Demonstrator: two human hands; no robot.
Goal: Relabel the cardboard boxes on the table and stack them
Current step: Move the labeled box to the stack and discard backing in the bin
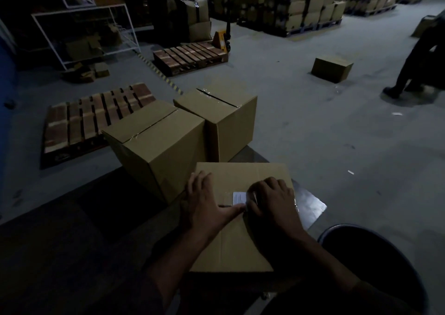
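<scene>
A cardboard box (pixel 240 245) lies flat in front of me on the table (pixel 311 206). A white label (pixel 238 198) sits on its top. My left hand (pixel 204 201) presses flat on the box, its thumb reaching toward the label's lower edge. My right hand (pixel 272 201) is curled over the right part of the label, with its fingertips at the label's edge and shiny clear film around it. Two more taped boxes stand behind, the left one (pixel 156 141) tilted and the right one (pixel 228 117) touching it.
A dark round bin (pixel 375 254) stands at my lower right. Wooden pallets (pixel 96 119) (pixel 190 55) lie on the floor to the left and beyond. A lone box (pixel 331 69) sits on the floor, and a person (pixel 414 61) stands at the far right. Stacked cartons fill the background.
</scene>
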